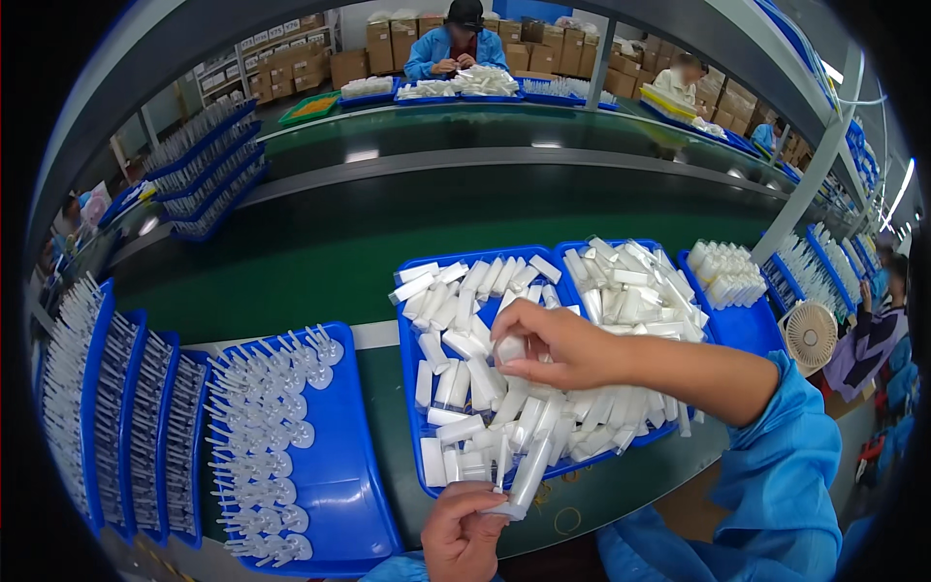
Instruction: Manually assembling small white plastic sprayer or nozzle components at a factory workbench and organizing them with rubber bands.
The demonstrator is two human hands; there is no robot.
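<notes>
My left hand [465,535], low at the front edge, is closed on a clear tube-like piece [529,475] and a thin white stem beside it, with a flat round base at the fingers. How the two join cannot be made out. My right hand [572,347] reaches in from the right over a blue tray [410,393] heaped with white oblong pieces, some in clear sleeves. Its thumb and forefinger pinch a small white piece [513,349], mostly covered by the fingers. Left of my hands, another blue tray [335,485] holds rows of white round-based stemmed parts [262,466].
Stacked trays of stemmed parts [121,417] stand far left. On the right are another heaped tray [690,291], a tray with white caps [727,276], a metal post [810,165] and a fan [811,335]. Across the green bench [407,213], a co-worker [456,48] handles white pieces.
</notes>
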